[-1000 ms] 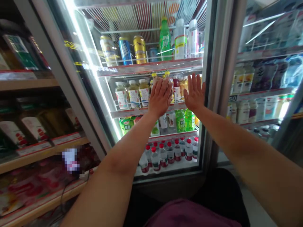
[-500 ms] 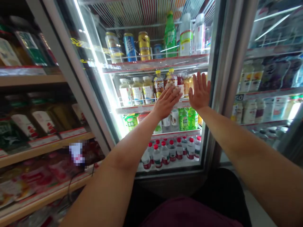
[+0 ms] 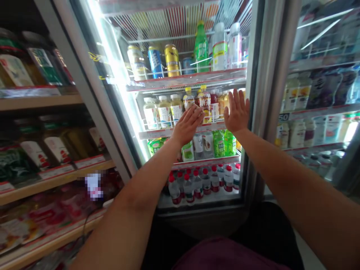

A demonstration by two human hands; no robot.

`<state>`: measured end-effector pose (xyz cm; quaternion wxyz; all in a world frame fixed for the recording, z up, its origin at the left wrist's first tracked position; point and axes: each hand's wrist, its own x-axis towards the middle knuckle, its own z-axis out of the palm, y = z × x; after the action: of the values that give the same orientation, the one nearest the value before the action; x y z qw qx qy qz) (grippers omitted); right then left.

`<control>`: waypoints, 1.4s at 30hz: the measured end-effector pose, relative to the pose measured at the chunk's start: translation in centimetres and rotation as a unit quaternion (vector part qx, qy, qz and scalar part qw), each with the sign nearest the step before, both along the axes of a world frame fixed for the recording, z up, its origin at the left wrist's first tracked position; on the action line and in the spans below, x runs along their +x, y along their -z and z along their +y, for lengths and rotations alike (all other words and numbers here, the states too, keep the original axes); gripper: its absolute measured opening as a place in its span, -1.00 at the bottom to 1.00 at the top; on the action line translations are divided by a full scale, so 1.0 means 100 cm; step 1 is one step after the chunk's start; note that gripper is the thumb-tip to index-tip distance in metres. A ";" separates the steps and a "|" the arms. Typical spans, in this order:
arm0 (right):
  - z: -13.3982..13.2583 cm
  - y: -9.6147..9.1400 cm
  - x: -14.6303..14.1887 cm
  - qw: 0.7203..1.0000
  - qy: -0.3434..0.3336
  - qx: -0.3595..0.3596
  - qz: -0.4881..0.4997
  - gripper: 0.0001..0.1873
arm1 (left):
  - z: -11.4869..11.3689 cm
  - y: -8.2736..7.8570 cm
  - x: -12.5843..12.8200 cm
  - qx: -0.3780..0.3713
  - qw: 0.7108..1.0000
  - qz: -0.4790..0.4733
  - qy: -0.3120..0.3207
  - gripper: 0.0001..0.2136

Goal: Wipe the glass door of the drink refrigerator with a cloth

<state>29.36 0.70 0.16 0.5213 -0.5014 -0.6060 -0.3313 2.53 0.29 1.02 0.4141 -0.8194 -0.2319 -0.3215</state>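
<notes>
Both my arms reach forward to a lit drinks fridge. My right hand (image 3: 237, 111) is flat with fingers spread, palm on the glass door (image 3: 254, 75) near its right frame. My left hand (image 3: 188, 125) is open too, fingers stretched and tilted to the right, in front of the second shelf (image 3: 157, 132). Whether it touches the glass I cannot tell. Behind my hands stand bottles with yellow caps (image 3: 165, 110) and tea bottles (image 3: 205, 103).
The fridge's top shelf holds cans (image 3: 154, 62) and a green bottle (image 3: 201, 47); lower shelves hold green bottles (image 3: 218, 142) and red-capped water bottles (image 3: 197, 183). Wooden shelves (image 3: 53, 182) with packaged goods stand on the left. A second fridge (image 3: 317, 93) is on the right.
My left hand has dropped and tilted from upright to slanting rightward, sliding a little left. My right hand stays flat on the glass. The view has shifted slightly.
</notes>
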 end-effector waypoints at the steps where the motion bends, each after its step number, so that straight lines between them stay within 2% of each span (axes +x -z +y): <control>1: 0.000 0.000 0.000 1.000 -0.003 0.002 0.001 -0.26 | 0.000 -0.002 -0.001 0.002 1.000 -0.001 -0.002 -0.40; 4: 0.001 0.001 0.001 1.000 -0.010 0.009 0.004 -0.25 | 0.000 -0.006 0.003 0.005 0.999 -0.038 -0.015 -0.39; 9: 0.003 0.001 0.002 1.000 -0.011 0.010 0.001 -0.25 | 0.000 0.000 0.007 0.005 0.997 -0.068 -0.031 -0.40; 13: 0.001 0.001 0.001 1.000 -0.011 0.022 0.003 -0.27 | 0.001 -0.006 -0.002 0.016 0.999 -0.040 -0.016 -0.39; 16: 0.000 0.002 0.001 1.000 -0.010 0.022 0.001 -0.26 | 0.001 -0.010 -0.007 0.027 0.997 -0.065 -0.016 -0.42; 19: 0.001 0.002 0.002 1.000 -0.012 0.020 0.003 -0.25 | -0.001 -0.002 -0.010 0.024 0.996 -0.078 -0.022 -0.43; 22: 0.002 0.001 0.001 1.000 -0.011 0.014 0.007 -0.26 | -0.003 0.005 -0.018 0.012 0.998 -0.049 -0.025 -0.42; 25: 0.000 0.001 0.001 1.000 -0.007 0.006 0.006 -0.26 | -0.002 -0.002 -0.027 0.026 0.999 -0.019 -0.022 -0.41; 28: -0.002 0.000 0.001 1.000 0.000 -0.001 0.003 -0.25 | 0.001 -0.011 -0.030 0.052 0.997 -0.044 -0.020 -0.42; 31: -0.004 0.000 0.000 1.000 0.007 -0.011 0.000 -0.25 | 0.002 -0.008 -0.033 0.058 0.995 -0.079 -0.025 -0.42; 34: -0.005 -0.001 0.000 1.000 0.010 -0.016 -0.001 -0.26 | 0.000 -0.003 -0.040 0.059 0.996 -0.057 -0.031 -0.43; 38: -0.003 -0.001 0.001 1.000 0.007 -0.015 -0.001 -0.24 | -0.002 -0.010 -0.052 0.044 0.998 -0.018 -0.037 -0.43; 40: -0.002 0.000 0.001 1.000 0.002 -0.013 0.000 -0.23 | -0.001 -0.011 -0.055 0.043 0.998 -0.041 -0.036 -0.42; 42: -0.002 0.000 0.001 1.000 -0.001 -0.007 0.002 -0.24 | 0.001 -0.005 -0.056 0.049 0.995 -0.074 -0.035 -0.40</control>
<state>29.48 0.49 0.16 0.5196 -0.5047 -0.6077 -0.3254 -3.09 0.34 1.48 0.4464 -0.7632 -0.2745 -0.3780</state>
